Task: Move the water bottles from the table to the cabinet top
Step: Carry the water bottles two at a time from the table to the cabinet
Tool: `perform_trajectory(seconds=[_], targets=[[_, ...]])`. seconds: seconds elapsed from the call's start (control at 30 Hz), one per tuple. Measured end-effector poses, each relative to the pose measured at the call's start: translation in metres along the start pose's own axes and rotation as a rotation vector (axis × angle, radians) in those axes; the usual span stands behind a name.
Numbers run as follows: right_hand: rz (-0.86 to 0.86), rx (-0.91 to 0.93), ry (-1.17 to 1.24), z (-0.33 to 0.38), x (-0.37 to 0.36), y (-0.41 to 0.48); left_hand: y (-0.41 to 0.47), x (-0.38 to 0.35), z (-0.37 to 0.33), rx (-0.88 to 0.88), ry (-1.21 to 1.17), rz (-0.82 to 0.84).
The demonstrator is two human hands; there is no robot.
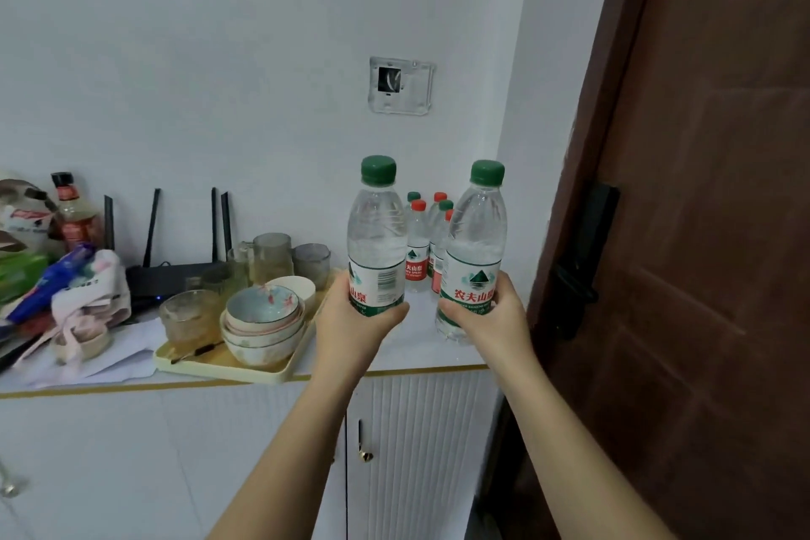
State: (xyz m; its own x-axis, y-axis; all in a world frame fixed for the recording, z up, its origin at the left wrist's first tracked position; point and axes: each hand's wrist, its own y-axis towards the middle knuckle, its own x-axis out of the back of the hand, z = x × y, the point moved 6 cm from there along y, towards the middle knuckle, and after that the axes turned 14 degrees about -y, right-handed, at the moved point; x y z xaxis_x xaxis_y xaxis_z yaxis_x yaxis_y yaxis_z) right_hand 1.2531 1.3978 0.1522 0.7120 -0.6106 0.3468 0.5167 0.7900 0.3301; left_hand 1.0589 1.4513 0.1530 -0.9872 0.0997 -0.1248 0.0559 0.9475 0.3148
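Two clear water bottles with green caps stand upright in my hands over the right end of the white cabinet top (416, 346). My left hand (350, 316) grips the lower part of the left bottle (377, 232). The right bottle (475, 241) is held low down by my right hand (491, 311); its base is at or just above the surface, I cannot tell which. Behind them, in the corner by the wall, several smaller bottles (417, 246) with red and green caps stand together.
A yellow tray (228, 366) left of my hands carries stacked bowls (263, 320) and glasses (271, 254). Further left are a black router (171, 272), a sauce bottle (74, 215) and bags. A brown door (701, 232) stands at the right. Cabinet doors (416, 452) are shut below.
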Motion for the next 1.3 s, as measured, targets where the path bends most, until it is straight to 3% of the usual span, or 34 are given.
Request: perform_trajectory(seconds=[0.3,0.6,1.1,1.3], targets=[[0.013,-0.132,-0.071,-0.069,-0.076,0.101,0.119,-0.016,0.100,0.144,0.052,0.062],[0.079,-0.267,-0.121,-0.137,-0.119,0.124,0.146,-0.025,0.178,0.287,0.110,0.071],[0.148,-0.228,-0.163,-0.180,-0.147,0.168,0.171,-0.039,0.223,0.334,0.135,0.077],[0.087,-0.175,-0.309,-0.189,-0.139,0.165,0.183,-0.038,0.221,0.280,0.375,0.196]])
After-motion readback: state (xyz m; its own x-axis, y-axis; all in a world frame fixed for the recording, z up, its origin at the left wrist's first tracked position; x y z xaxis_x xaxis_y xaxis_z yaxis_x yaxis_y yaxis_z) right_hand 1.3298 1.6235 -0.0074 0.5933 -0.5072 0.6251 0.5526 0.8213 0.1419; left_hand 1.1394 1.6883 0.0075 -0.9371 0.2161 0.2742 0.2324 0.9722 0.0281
